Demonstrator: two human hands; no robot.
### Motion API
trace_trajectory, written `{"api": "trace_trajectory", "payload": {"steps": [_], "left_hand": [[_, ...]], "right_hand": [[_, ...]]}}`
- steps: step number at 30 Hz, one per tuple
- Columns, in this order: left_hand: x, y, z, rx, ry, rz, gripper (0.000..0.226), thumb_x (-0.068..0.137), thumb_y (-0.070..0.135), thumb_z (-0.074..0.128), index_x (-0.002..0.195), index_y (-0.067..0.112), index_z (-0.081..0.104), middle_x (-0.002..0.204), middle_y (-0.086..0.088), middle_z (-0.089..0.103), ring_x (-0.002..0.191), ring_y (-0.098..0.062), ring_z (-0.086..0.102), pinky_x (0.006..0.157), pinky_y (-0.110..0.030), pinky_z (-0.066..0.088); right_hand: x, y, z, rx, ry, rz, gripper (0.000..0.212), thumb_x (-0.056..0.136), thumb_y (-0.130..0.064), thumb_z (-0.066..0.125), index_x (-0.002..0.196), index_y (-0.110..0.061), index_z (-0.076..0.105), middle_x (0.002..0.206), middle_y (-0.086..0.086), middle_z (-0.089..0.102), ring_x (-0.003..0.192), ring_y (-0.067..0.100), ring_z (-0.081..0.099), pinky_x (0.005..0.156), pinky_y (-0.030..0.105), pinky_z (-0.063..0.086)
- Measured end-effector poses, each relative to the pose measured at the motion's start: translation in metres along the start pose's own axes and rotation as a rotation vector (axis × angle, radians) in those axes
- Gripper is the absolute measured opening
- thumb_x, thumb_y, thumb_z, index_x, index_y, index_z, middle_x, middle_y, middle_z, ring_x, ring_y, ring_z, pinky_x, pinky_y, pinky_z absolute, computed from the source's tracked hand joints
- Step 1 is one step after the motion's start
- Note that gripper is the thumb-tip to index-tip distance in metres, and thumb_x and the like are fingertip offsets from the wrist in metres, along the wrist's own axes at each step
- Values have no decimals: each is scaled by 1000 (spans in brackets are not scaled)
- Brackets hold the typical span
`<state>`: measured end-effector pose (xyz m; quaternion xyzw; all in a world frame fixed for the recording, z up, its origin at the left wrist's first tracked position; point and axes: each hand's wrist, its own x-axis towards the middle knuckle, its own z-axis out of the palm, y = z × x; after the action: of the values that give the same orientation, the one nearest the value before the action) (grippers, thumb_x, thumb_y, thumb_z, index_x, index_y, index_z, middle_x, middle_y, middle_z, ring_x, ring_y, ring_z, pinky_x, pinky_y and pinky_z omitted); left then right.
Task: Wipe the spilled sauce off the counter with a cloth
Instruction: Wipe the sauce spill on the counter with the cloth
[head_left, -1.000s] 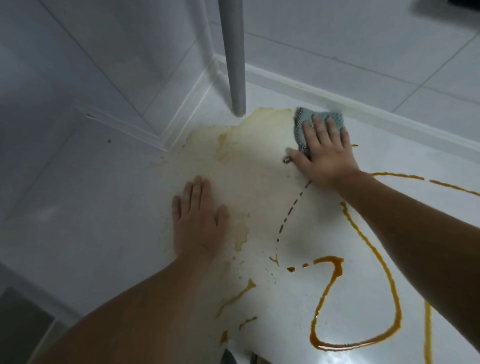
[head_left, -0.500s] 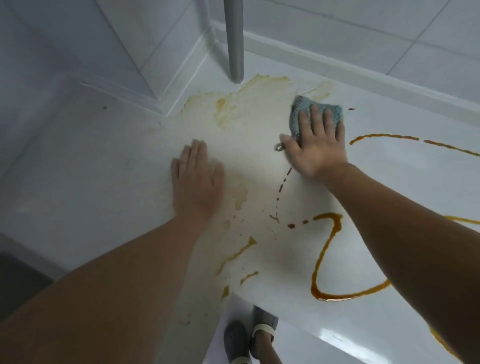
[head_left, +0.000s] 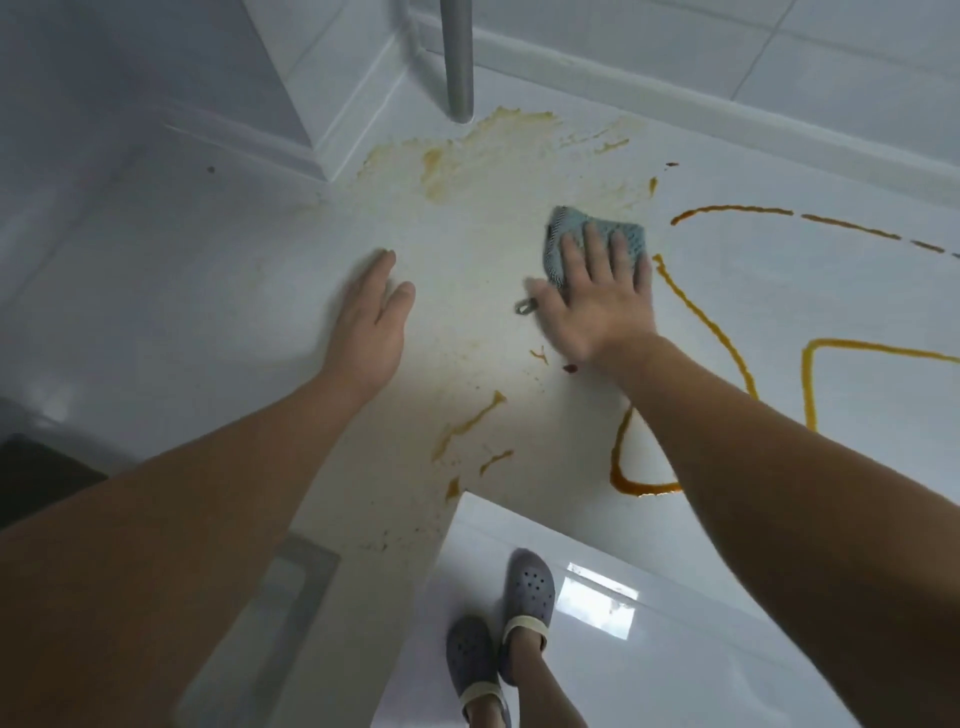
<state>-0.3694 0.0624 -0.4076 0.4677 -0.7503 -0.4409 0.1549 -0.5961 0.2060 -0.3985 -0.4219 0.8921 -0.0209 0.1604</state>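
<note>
My right hand (head_left: 602, 301) presses flat, fingers straight, on a grey-blue cloth (head_left: 563, 234) on the white counter (head_left: 182, 312). Only the cloth's far edge and a small loop by my thumb show. Thin orange-brown sauce lines (head_left: 727, 353) curve over the counter to the right of that hand. A pale yellowish smear (head_left: 467, 208) covers the middle and back of the counter. Short sauce streaks (head_left: 467, 423) lie near the front edge. My left hand (head_left: 371, 317) rests on the counter to the left of the cloth, fingers straight, tilted onto its outer edge.
A grey vertical pipe (head_left: 457, 57) meets the counter at the back. Tiled walls and a raised white ledge (head_left: 675, 104) bound the far side. The counter's front edge cuts inward; below it are a white floor and my feet in grey clogs (head_left: 524, 597).
My right hand has slid the cloth toward me and rightward, away from the pipe. My left hand has tilted from flat onto its edge. The view has tipped down, showing floor and feet.
</note>
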Motion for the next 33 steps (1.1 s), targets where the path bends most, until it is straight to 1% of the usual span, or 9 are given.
{"api": "trace_trajectory", "payload": {"steps": [2,7,10,12,16,20,22,27,33], "left_hand": [[-9,1,2,-17,18,-12,53,108,41,41,159,29,32,167,11,24,150,-5,23,116,-20,13],[-32,4,5,-82,70,-11,56,107,42,39,159,26,31,169,8,20,153,-6,16,123,-26,12],[-47,-4,-2,-12,18,41,55,107,40,38,160,26,31,168,8,21,152,-5,18,123,-27,13],[-55,-12,-9,67,-10,58,52,110,38,39,160,25,32,168,9,22,150,-1,19,119,-21,11],[-69,-25,-21,126,-37,49,52,110,41,37,160,27,32,167,11,24,151,-5,21,118,-21,12],[-73,-28,-23,98,-13,66,48,109,40,38,155,25,41,164,7,32,150,-8,26,123,-26,16],[-72,-27,-22,85,23,76,48,108,39,39,153,23,45,162,4,36,149,-10,29,125,-31,18],[-77,-18,-9,186,37,128,52,105,43,36,150,20,48,159,1,40,148,-14,30,122,-28,18],[-87,2,30,320,-91,294,68,100,58,26,151,18,46,159,0,41,149,-16,30,125,-39,20]], "right_hand": [[-13,-31,7,28,-26,69,94,96,-84,4,171,-27,-6,177,5,-18,162,33,-21,128,59,-13],[-81,-96,49,-101,-138,-507,89,100,-80,12,171,-28,-4,178,3,-15,162,29,-23,128,58,-14],[-83,-63,44,-120,-146,-584,84,102,-79,14,170,-33,-3,178,-5,-12,163,21,-19,130,50,-15],[-75,-27,34,-122,-66,-465,84,102,-79,12,171,-32,-2,179,-4,-8,164,22,-14,130,49,-14],[-67,44,16,-5,30,10,91,99,-83,7,171,-29,0,179,-2,-9,164,25,-13,130,53,-10],[-73,16,19,90,-5,200,98,95,-86,5,171,-26,-4,177,5,-17,163,32,-19,128,59,-13],[-84,-24,27,77,-57,78,97,95,-85,3,170,-25,-8,176,8,-21,161,35,-24,127,60,-15],[-137,-95,59,-23,-178,-374,89,99,-82,2,170,-29,-9,175,4,-25,158,30,-32,125,59,-20],[-162,-19,56,-86,-173,-504,77,104,-77,9,169,-40,-8,175,-9,-23,158,17,-32,128,50,-20]]}}
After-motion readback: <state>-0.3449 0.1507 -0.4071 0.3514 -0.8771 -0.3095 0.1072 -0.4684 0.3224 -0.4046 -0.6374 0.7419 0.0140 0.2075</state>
